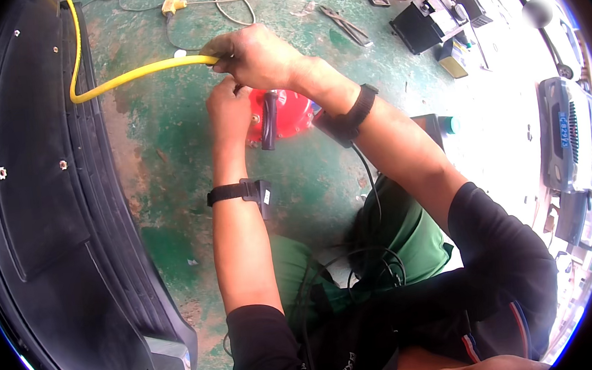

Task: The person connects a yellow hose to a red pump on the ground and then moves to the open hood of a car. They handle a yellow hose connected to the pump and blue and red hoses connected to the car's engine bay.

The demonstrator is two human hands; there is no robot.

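Black cloth short sleeves (498, 238) lie closest, below a kneeling wearer's outstretched arms. Thumb and fingers of the right hand (254, 56) are clamped on the end of a flexible yellow hose (134, 76); just beneath, the left hand (228, 105) has curled fingers, their grip unclear, beside a round red device (298, 112) with a black bar handle (270, 124) on the worn green floor (177, 219).

So the panel (26, 206) runs all down the left side. Hose (134, 76) bends beside it and goes across to the right hand (251, 55), left hand (229, 107) just nearer, gadget (294, 112) to its right. Pliers (346, 26) on the floor (174, 229) ahead, battery (417, 28) further right.
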